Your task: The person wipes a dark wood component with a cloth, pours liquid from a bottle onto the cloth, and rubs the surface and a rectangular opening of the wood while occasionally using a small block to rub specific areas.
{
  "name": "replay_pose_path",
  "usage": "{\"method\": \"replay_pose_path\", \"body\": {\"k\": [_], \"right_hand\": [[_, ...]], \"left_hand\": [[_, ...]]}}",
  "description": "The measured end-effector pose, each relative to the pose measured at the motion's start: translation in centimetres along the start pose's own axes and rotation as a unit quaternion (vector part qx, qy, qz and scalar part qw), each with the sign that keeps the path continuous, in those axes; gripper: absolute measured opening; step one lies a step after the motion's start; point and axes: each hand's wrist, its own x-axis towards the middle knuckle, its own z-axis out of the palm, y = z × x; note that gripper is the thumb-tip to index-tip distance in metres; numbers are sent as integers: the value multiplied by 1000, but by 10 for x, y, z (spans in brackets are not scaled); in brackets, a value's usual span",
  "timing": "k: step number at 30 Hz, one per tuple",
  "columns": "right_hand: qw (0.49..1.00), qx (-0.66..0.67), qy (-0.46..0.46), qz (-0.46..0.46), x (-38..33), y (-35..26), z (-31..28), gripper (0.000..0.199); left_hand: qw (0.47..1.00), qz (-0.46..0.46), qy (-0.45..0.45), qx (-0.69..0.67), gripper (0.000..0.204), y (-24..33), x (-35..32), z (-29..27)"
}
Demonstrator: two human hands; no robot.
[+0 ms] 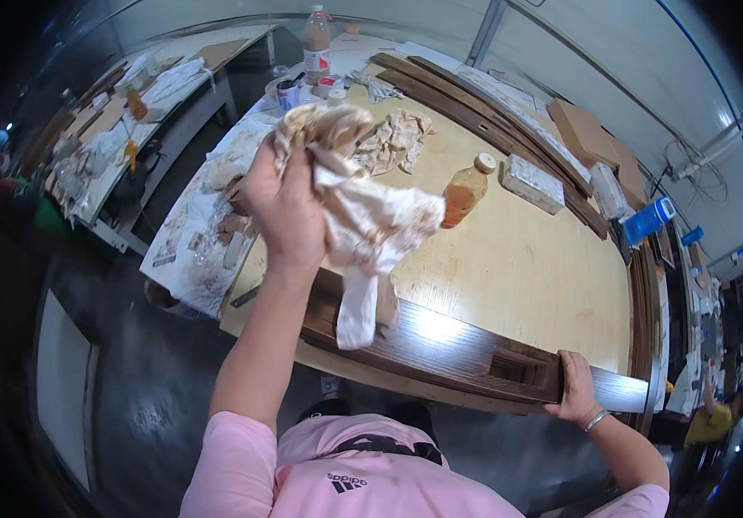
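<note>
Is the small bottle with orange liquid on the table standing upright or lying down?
Upright. The small bottle stands on its base on the pale table, its light cap at the top, with the orange liquid filling its lower part.

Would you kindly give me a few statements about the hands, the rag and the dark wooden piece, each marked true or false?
1. The left hand holds a stained rag raised above the table. True.
2. The right hand rests on the plastic bottle of amber liquid. False: it grips the dark wooden moulding near its end; the bottle stands apart on the table.
3. The moulding lies along the table's near edge. True.
4. The bottle lies on its side without a cap. False: it stands capped.
</note>
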Motion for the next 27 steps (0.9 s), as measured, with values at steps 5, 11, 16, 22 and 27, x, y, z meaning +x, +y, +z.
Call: {"method": "replay_pose_path", "body": {"k": [5, 11, 16, 22, 27], "right_hand": [[1000, -13, -12, -5, 5, 1, 4, 102], [1000, -19, -15, -4, -2, 4, 7, 102], [1000, -20, -17, -15, -1, 3, 4, 101], [999, -33, -21, -37, 1, 4, 5, 101], [999, -17, -40, -11, -3, 5, 4, 103]], "left_hand": [[989, -35, -114, 88, 26, -42, 6, 29], [933, 22, -281, 223, 37, -69, -12, -11], [925, -79, -108, 357, 17, -81, -5, -163], [753, -66, -68, 651, 26, -104, -26, -272], [718, -63, -75, 689, 25, -116, -31, -284]]}}
